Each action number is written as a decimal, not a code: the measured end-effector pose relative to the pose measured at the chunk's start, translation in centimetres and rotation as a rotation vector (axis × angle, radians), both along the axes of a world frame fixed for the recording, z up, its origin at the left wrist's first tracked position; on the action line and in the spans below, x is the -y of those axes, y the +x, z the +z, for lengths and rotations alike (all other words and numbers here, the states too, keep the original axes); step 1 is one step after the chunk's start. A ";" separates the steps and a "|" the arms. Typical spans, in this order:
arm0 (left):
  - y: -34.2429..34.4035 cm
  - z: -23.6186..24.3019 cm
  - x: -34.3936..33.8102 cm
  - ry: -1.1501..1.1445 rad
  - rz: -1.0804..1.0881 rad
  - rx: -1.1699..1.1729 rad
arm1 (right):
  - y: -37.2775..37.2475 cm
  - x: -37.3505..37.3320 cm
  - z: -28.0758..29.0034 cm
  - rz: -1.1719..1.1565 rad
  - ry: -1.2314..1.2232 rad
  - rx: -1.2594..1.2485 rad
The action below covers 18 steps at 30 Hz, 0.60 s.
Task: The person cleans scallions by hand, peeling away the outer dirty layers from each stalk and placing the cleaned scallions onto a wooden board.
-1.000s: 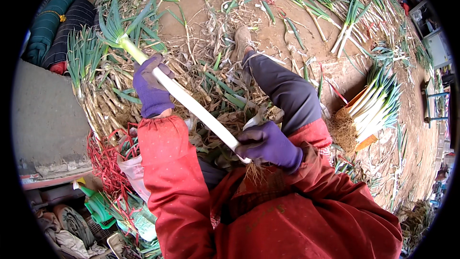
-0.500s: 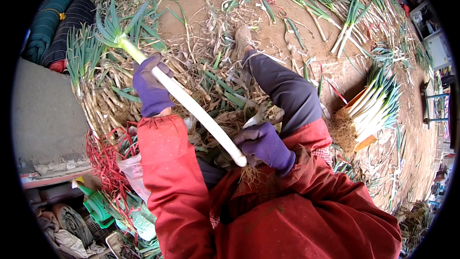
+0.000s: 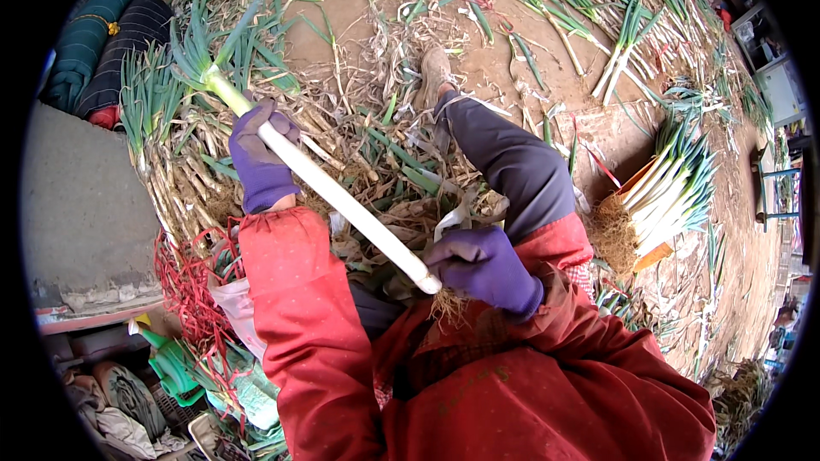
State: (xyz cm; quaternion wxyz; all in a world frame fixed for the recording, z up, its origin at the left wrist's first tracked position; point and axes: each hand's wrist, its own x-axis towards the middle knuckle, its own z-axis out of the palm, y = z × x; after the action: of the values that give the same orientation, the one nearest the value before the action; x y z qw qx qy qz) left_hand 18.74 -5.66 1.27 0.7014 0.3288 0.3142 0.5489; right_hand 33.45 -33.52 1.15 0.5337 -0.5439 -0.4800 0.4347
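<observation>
Since half a second ago both hands have shifted a little: my left hand [image 3: 263, 158] has drifted left, and my right hand [image 3: 489, 266] has slid right and slightly down by the root end, while the onion [image 3: 346, 205] has hardly changed its slant. It hangs across my front above the dry litter [image 3: 410, 132] beside my leg [image 3: 512, 154], leaves [image 3: 202, 55] up at the far left, roots [image 3: 447, 309] down near my lap. My left fingers are wrapped round the upper shaft, just below the green. My right fingers are curled in close at the base; I cannot tell whether they pinch anything, or whether they touch the shaft. As I judge it, the step in hand is work at that root end, since the shaft below my left hand is already white and smooth. Next seems to call for a steady left hold and a light, exact touch from the right, so the shaft does not swing or snap. Off to my left lie dirty onions [image 3: 171, 188] beside red ties [image 3: 184, 282]; well apart on my right, a bundle [image 3: 670, 183] of cleaner ones lies on an orange sheet [image 3: 653, 256]
</observation>
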 end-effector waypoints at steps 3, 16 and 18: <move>-0.9 -0.2 -0.7 -0.014 -0.043 0.035 | 0.3 1.0 1.4 0.088 -0.015 0.093; -0.7 -0.5 -1.3 -0.003 0.003 0.049 | 0.3 -1.1 1.2 0.136 0.022 0.549; -0.7 0.2 -0.6 -0.002 0.027 -0.026 | -0.2 -1.4 1.2 0.132 0.074 0.586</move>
State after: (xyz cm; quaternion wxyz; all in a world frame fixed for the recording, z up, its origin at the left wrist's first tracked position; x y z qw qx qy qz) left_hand 18.01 -5.06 1.48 0.6900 0.3309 0.3286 0.5536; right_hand 33.26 -32.15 2.39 0.3625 -0.5940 -0.6633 0.2753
